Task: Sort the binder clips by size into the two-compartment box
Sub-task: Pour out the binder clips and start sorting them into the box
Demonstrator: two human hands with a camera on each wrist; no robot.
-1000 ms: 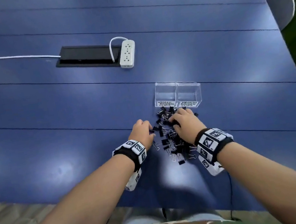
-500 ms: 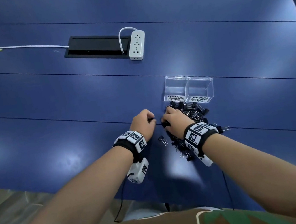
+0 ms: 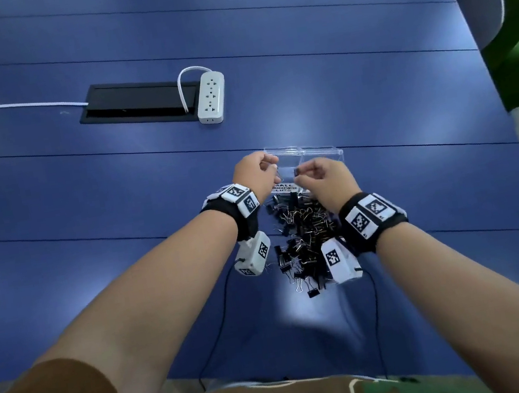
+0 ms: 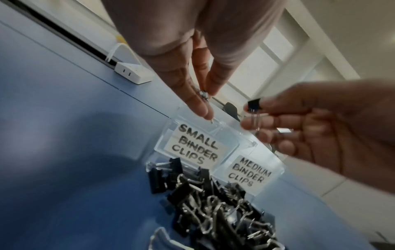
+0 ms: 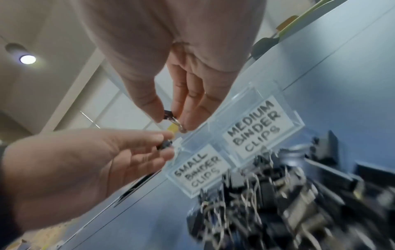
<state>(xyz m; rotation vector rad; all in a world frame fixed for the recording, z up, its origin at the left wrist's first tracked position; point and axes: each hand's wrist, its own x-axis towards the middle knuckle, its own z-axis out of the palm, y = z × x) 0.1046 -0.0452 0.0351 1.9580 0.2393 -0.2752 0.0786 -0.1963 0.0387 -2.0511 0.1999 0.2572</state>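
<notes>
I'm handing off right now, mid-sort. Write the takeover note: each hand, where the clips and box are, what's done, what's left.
Left hand: pinching a small clip above the box's SMALL compartment.
Right hand: pinching a black clip by its wire handles, raised over the box.
Box: clear, two compartments labelled SMALL and MEDIUM, on the blue table; both look empty.
Pile: unsorted clips heaped just in front of the box.
Done: two clips picked up, none visibly dropped in yet.
Left: release these two, then sort the whole pile.

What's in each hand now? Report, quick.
Left hand: pinches a small clip over the box.
Right hand: pinches a black clip by the box.
</notes>
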